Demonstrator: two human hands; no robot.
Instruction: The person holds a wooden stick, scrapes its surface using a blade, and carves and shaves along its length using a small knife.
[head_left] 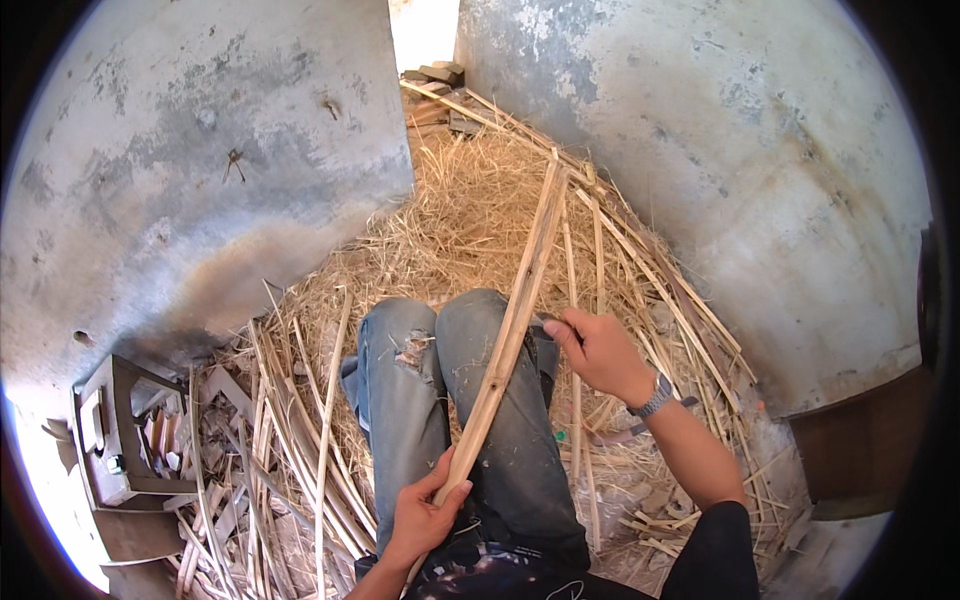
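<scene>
A long, pale split bamboo strip point(520, 310) slants across my lap, from near my waist up over the right thigh to a far end above the shavings. My left hand point(428, 507) is closed around its near end, thumb along the edge. To the right of the strip, above the right knee, my right hand point(597, 352) is closed with thumb and fingers pinched. A small dark grey tip shows between its fingers, close to the strip's edge; most of that thing is hidden. My jeans point(405, 430) are torn at the left knee.
Curly shavings point(475, 200) cover the floor ahead. Bundles of long thin strips point(290, 430) lie at the left, and more strips point(680, 310) lean along the right. Worn metal sheets point(700, 150) stand on both sides. A broken frame point(125, 430) lies at the left; bricks point(435, 75) sit far ahead.
</scene>
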